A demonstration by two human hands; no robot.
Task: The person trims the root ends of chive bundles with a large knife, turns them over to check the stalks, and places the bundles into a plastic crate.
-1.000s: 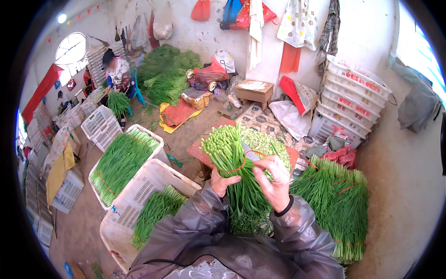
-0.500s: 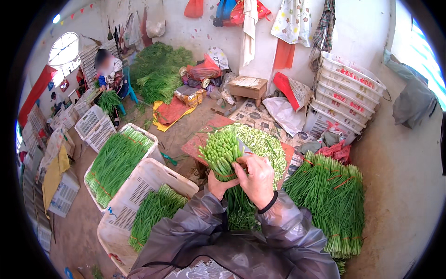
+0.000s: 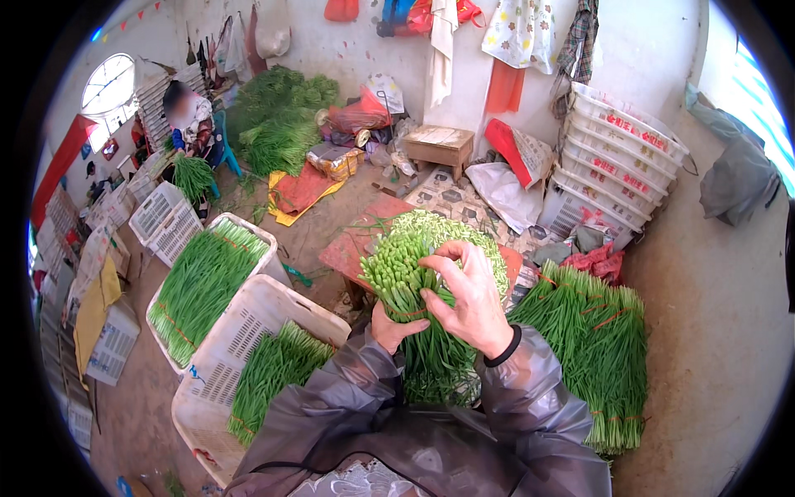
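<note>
A thick bunch of green chive-like stems with pale, blunt tips stands tilted in front of me. An orange band runs round it below the tips. My left hand is closed round the bunch from the left, its thumb across the front at the band. At the right side of the tips is my right hand, thumb and forefinger apart with nothing visible between them; whether they touch the stems I cannot tell. Behind the bunch, short pale green cut pieces lie heaped on a low reddish table.
On my left stand a white crate with green bundles and another filled crate. Banded green bundles are piled on my right, below stacked white crates. A small wooden stool and a seated person are farther off.
My right hand has drawn back to the right from the bunch, and its thumb and forefinger have spread. My left hand still grips the bunch.
</note>
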